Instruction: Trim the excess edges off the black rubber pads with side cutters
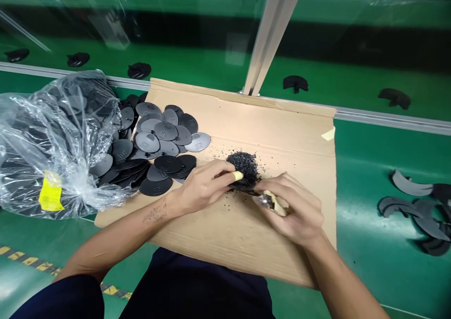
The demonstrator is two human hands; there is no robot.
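**Trimming black discs at the green bench**

The setup was a green workbench point(369, 168) with a flattened cardboard sheet point(282, 131) laid on it as a work mat. Behind it ran a green conveyor belt point(218, 72) carrying a few black parts.

From the head cam, my left hand point(202, 187) was closed in a pinch on a black disc point(241, 186), with a yellow finger cot point(237, 175) on the fingertip. I held it just above the cardboard, right beside a heap of black shavings point(244, 163). My right hand point(299, 211) was curled shut around a small trimming tool point(273, 202) with a tan wrapped grip, and its metal end met the disc's edge. So I'd say I was mid-scrape, taking flash off the rim. Any further pass would've called for turning the disc in the pinch and keeping the blade angled away from my finger.

To my left sat a spread of loose discs point(165, 140), spilling out of a clear plastic bag point(52, 145). Some curved black pieces point(416, 206) lay off to the right.

The hard bits were the blade tip and most of the disc, which were buried between my fingers. I couldn't make out the stamped marks on the discs, and the bag's glare hid what was inside.
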